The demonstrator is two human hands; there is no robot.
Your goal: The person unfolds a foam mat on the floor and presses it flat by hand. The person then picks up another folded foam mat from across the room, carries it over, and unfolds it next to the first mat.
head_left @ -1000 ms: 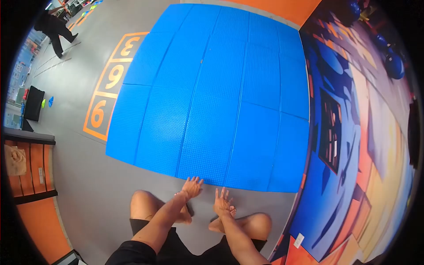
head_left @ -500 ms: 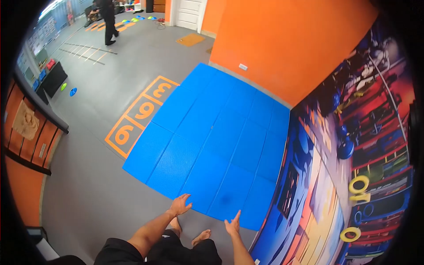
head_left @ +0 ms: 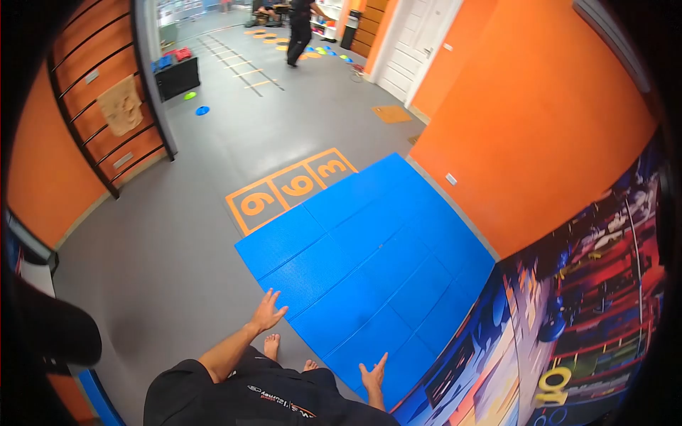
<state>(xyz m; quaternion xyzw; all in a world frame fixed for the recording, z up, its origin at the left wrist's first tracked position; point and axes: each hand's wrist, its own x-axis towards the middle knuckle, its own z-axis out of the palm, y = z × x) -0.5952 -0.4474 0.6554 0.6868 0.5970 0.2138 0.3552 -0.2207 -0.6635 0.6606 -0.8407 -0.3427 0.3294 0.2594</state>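
Note:
Both my hands reach forward at waist height with nothing in them. My left hand [head_left: 267, 311] has its fingers spread, near the front left edge of a blue floor mat [head_left: 341, 259]. Over the mat's near right part, my right hand [head_left: 374, 373] is open, thumb and fingers apart. Neither hand appears to touch the mat. My bare feet [head_left: 272, 346] stand on the grey floor in front of the mat, partly hidden by my black shirt [head_left: 241, 397].
Orange floor squares [head_left: 291, 188] with digits border the mat. An orange wall [head_left: 526, 128] and a printed mural [head_left: 568, 312] stand on the right. Wall bars [head_left: 106, 78] hold a cloth at left. A person [head_left: 300, 32] in dark clothes stands far off, near floor markers [head_left: 327, 51].
The camera view has turned left and tilted up, so the mat sits lower and further right. My left hand has spread wider. The person far off appears further right.

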